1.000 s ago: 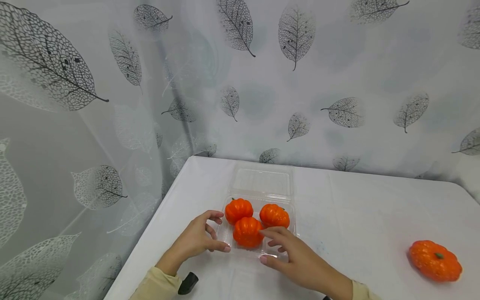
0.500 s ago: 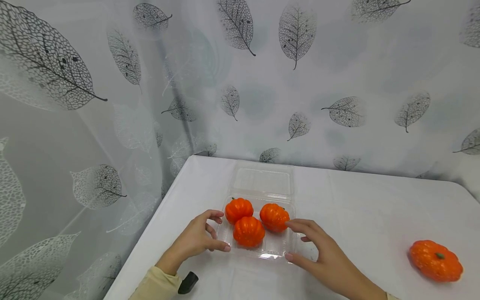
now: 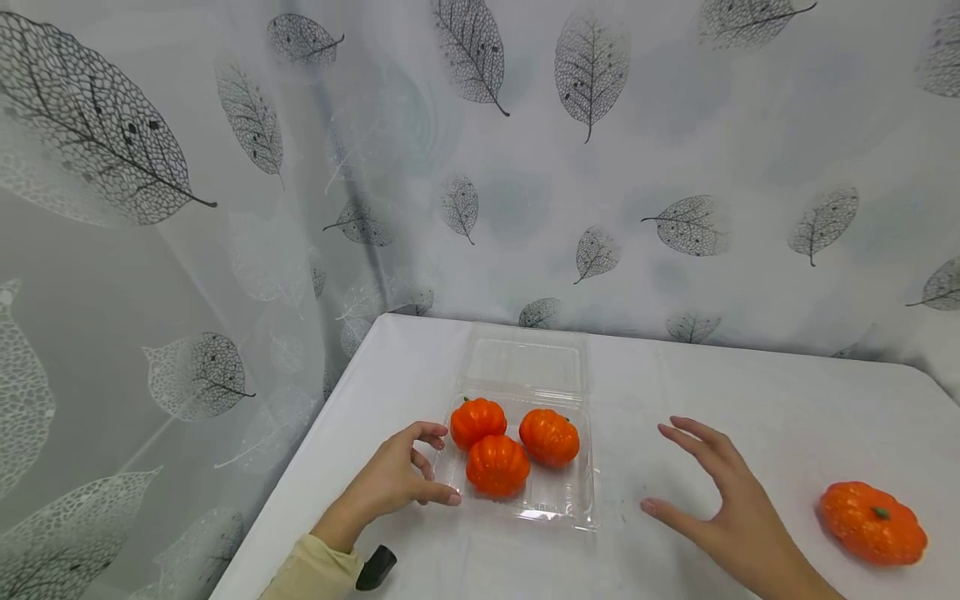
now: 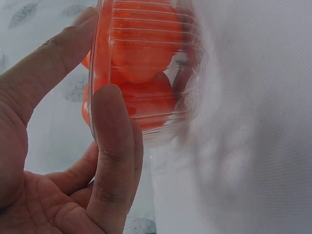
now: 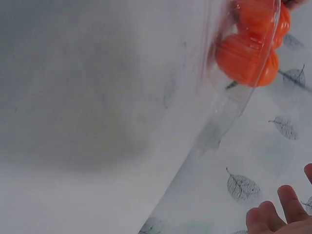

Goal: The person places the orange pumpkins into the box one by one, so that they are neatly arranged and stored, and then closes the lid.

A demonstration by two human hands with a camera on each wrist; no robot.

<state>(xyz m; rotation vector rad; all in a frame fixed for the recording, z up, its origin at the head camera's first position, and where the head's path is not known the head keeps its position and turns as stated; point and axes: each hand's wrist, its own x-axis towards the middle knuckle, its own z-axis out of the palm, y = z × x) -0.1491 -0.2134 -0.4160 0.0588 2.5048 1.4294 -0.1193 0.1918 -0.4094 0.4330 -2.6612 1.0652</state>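
Observation:
A clear plastic clamshell box [image 3: 558, 500] lies with its lid folded back, three small orange pumpkins inside: one at the back left [image 3: 477, 422], one in front [image 3: 498, 467], one on the right [image 3: 550, 437]. My left hand [image 3: 393, 475] holds the box's front-left corner, thumb at the front and curved fingers along the left side. In the left wrist view, a finger [image 4: 112, 112] lies against the ribbed wall. My right hand [image 3: 731, 500] hangs right of the box, fingers spread and holding nothing. A fourth, flatter pumpkin [image 3: 872, 522] with a green stem lies farther right.
The transparent lid [image 3: 525, 362] reaches back over the white-covered table [image 3: 712, 400]. A black object [image 3: 377, 568] sits beside the left sleeve. Leaf-patterned curtains [image 3: 525, 183] hang behind and to the left of the table.
My right hand has moved away from the pumpkins in the box, rightward toward the pumpkin on the table, its fingers opening wider. The left hand keeps its place at the box.

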